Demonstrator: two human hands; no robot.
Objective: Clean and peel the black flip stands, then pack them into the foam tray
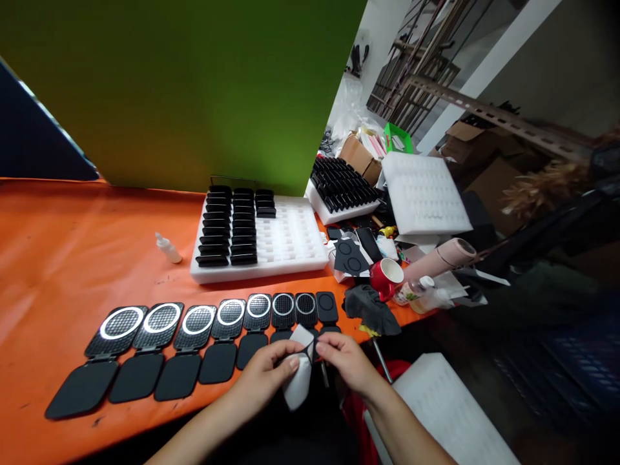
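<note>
My left hand (265,374) and my right hand (345,361) meet at the front edge of the orange table (72,258). Both pinch a small white sheet (299,378), perhaps a sticker backing, that bends down between them. Just beyond the fingers lies a row of several open black hinged cases (203,332), most with a white ring on the upper half. The rightmost cases have thin rings or none.
A white foam tray (285,242) partly filled with black parts stands behind the row, a small white dropper bottle (168,248) to its left. To the right are a red mug (386,278), a black cloth (371,310), more foam trays (423,194) and cardboard boxes.
</note>
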